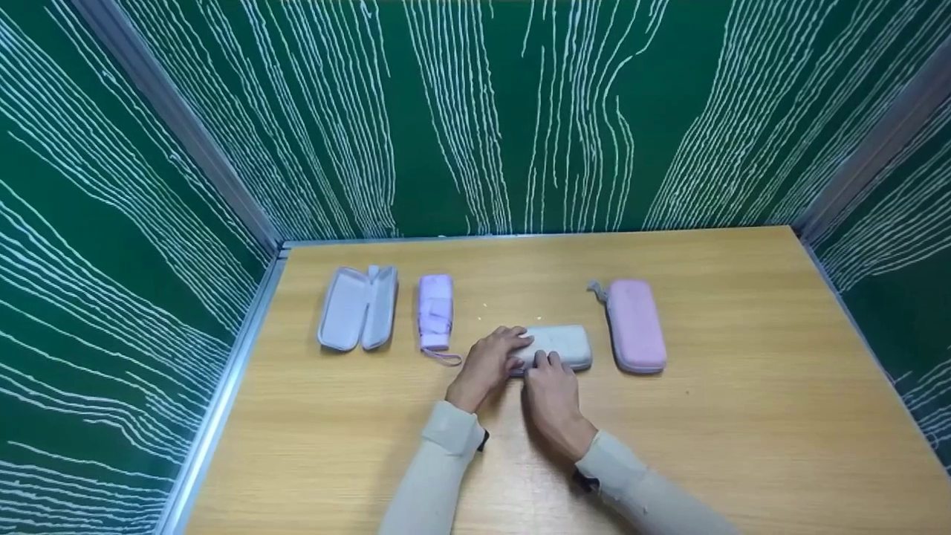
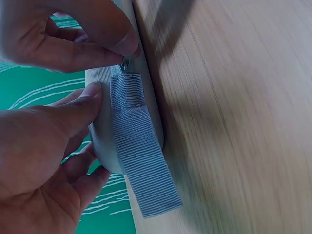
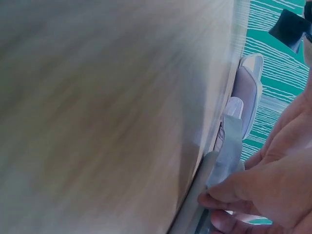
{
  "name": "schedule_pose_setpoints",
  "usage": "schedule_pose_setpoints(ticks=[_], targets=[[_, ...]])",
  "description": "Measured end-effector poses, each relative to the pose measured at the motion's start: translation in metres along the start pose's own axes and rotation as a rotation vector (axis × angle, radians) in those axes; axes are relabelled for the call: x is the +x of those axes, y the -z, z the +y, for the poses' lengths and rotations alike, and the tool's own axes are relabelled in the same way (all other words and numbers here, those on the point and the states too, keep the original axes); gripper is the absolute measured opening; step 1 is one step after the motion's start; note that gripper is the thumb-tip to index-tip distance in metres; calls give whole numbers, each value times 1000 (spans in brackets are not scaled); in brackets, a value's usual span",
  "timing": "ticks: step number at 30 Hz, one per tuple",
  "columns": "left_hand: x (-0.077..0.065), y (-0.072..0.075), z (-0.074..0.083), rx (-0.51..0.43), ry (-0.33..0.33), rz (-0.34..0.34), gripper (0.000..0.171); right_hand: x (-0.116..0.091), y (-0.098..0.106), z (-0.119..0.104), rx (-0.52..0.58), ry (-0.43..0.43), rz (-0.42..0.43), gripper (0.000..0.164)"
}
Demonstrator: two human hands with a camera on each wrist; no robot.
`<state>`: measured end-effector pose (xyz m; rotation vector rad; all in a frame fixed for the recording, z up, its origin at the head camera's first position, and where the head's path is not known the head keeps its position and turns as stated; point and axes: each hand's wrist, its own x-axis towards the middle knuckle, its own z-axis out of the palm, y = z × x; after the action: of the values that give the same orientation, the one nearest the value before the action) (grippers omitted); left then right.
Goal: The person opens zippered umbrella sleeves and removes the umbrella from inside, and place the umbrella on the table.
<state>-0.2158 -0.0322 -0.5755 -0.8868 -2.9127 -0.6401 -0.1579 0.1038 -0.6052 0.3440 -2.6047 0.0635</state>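
Observation:
A pale grey zip case (image 1: pixel 562 344) lies closed and lengthwise across the middle of the table. At its left end my left hand (image 1: pixel 487 365) holds it, fingers over the top and thumb (image 2: pixel 83 109) against the zipped side. My right hand (image 1: pixel 553 392) is at the front side, where thumb and finger pinch the small metal zipper pull (image 2: pixel 126 64). From that pull a ribbed grey fabric strap (image 2: pixel 141 151) hangs past the case's end. In the right wrist view the pinching fingertips partly hide the pull beside the strap (image 3: pixel 229 146).
An open grey case (image 1: pixel 345 308) lies at the far left, beside a folded lilac umbrella (image 1: pixel 435 308) with a wrist loop. To the right is a closed pink case (image 1: pixel 637 325) with a grey strap. Green, white-lined panels (image 1: pixel 446 186) border the wooden table (image 1: pixel 743 416).

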Motion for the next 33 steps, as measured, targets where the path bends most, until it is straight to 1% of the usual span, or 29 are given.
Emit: schedule_pose_setpoints(ticks=[3, 5, 8, 12, 13, 15, 18, 21, 24, 29, 33], targets=[[-1, -1, -2, -11, 6, -8, 40, 0, 3, 7, 11, 23, -8, 6], [-2, -1, -2, -27, 7, -9, 40, 1, 6, 16, 42, 50, -21, 7], [-3, -2, -2, -40, 1, -2, 40, 3, 10, 30, 125, 102, -20, 9], [-4, -2, -2, -39, -15, 11, 40, 7, 11, 51, 268, 186, 17, 13], [-3, -2, -2, -39, -14, 10, 41, 7, 11, 55, 299, 204, 20, 16], [-3, -2, -1, -40, -13, 8, 41, 8, 10, 65, 358, 231, 10, 28], [-2, -2, 0, -44, -5, 0, 42, 10, 10, 77, 412, 244, -46, 50], [-1, -2, 0, -47, 1, -2, 42, 12, 11, 85, 431, 248, -114, 58], [-2, -3, 0, -42, 9, -7, 42, 14, 11, 91, 419, 271, -170, 55], [-1, -2, 1, -35, 19, -21, 43, 17, 9, 97, 392, 310, -204, 47], [-1, -2, 3, -26, 39, -36, 44, 19, 9, 99, 377, 328, -220, 48]])
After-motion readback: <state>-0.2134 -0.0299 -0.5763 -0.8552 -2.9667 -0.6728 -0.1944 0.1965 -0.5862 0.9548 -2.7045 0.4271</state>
